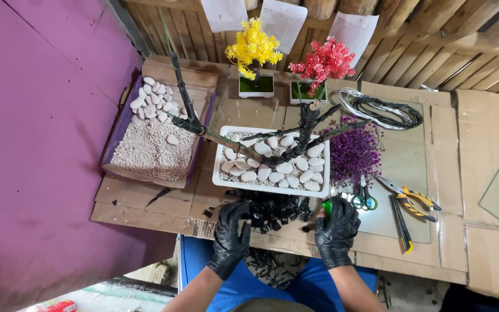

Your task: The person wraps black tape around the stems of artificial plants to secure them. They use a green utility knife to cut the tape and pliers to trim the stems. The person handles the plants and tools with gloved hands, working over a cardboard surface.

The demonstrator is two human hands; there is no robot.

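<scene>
Left hand (230, 234) fingers spread on black pieces (275, 209) below white planter (222, 173), right hand (336, 228) gripping small green tool (327, 207), upright, tip toward planter

Purple wall (36, 144), 9 o'clock. Rough timber plank wall (434, 40), 12 to 2 o'clock, with white paper sheets (284, 20) pinned up. Flattened cardboard (480, 173) covering the worktop, centre to 3 o'clock. Even daylight.
</scene>
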